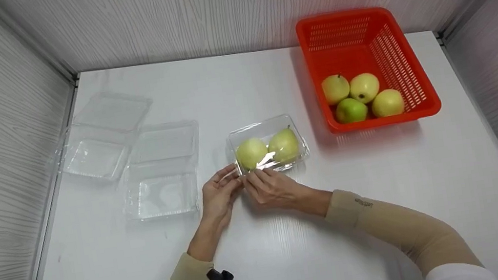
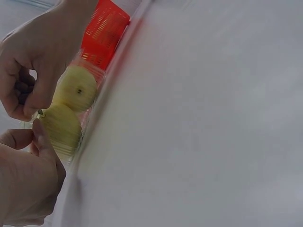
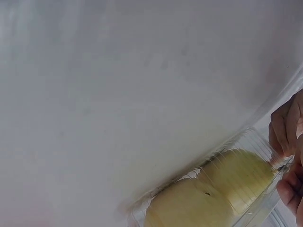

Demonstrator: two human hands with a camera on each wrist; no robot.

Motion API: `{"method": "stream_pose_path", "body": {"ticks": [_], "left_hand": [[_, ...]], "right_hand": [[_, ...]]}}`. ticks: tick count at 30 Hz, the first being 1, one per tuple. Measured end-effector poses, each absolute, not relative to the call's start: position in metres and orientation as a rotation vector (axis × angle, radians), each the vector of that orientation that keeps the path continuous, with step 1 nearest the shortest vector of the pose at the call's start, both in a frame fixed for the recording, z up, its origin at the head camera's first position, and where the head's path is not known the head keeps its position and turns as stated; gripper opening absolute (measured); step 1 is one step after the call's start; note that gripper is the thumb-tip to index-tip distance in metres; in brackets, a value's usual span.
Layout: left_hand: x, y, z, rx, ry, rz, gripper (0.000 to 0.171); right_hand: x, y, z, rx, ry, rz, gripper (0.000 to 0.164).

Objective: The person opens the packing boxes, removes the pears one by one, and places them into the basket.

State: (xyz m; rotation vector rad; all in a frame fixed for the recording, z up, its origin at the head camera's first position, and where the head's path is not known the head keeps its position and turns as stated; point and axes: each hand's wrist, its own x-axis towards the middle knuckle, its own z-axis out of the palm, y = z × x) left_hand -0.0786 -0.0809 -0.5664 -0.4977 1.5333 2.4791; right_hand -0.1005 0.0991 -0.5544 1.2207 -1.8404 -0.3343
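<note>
A clear plastic clamshell box (image 1: 261, 130) with its lid down lies mid-table, holding two yellow-green pears (image 1: 284, 145). At the box's near-left corner, my left hand (image 1: 219, 196) pinches the edge between thumb and fingers. Beside it, the right hand (image 1: 273, 188) grips the near rim with curled fingers, its fingertips close to the left ones. Both hands (image 2: 33, 182) meet at the box's end in the left wrist view. The right wrist view shows the pears (image 3: 241, 179) through the ribbed plastic wall; the exact hold on the rim is partly hidden by the fingers.
Two clear clamshell boxes (image 1: 166, 195) stand with lids folded back on the left of the white table (image 1: 297, 261). At the back right is a red plastic basket (image 1: 387, 120) with several yellow-green fruits (image 1: 364, 88), one of them greener (image 1: 351, 111). Panelled walls enclose the table's back and sides.
</note>
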Motion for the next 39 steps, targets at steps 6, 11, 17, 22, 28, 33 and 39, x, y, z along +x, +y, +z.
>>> {"method": "stream_pose_path", "body": {"ticks": [6, 11, 17, 22, 28, 33, 39], "left_hand": [[-0.078, -0.080, -0.569, -0.501, 1.535, 2.479, 0.039], [-0.080, -0.083, -0.569, -0.501, 1.530, 2.492, 0.040], [-0.082, -0.083, -0.568, -0.496, 1.545, 2.485, 0.039], [-0.083, -0.083, -0.568, -0.516, 1.555, 2.479, 0.039], [-0.085, -0.083, -0.564, -0.530, 1.548, 2.477, 0.039], [-0.086, -0.084, -0.562, -0.543, 1.535, 2.485, 0.039], [-0.086, -0.086, -0.562, -0.521, 1.554, 2.491, 0.038]], "right_hand": [[-0.103, 0.100, -0.549, 1.222, -1.829, -0.298, 0.043], [-0.106, 0.098, -0.541, 1.231, -1.858, -0.260, 0.041], [-0.105, 0.100, -0.540, 1.225, -1.907, -0.268, 0.046], [-0.104, 0.103, -0.542, 1.238, -1.911, -0.253, 0.042], [-0.106, 0.115, -0.544, 1.234, -1.911, -0.212, 0.038], [-0.109, 0.130, -0.545, 1.246, -1.928, -0.203, 0.038], [-0.112, 0.143, -0.544, 1.261, -1.921, -0.193, 0.036]]}}
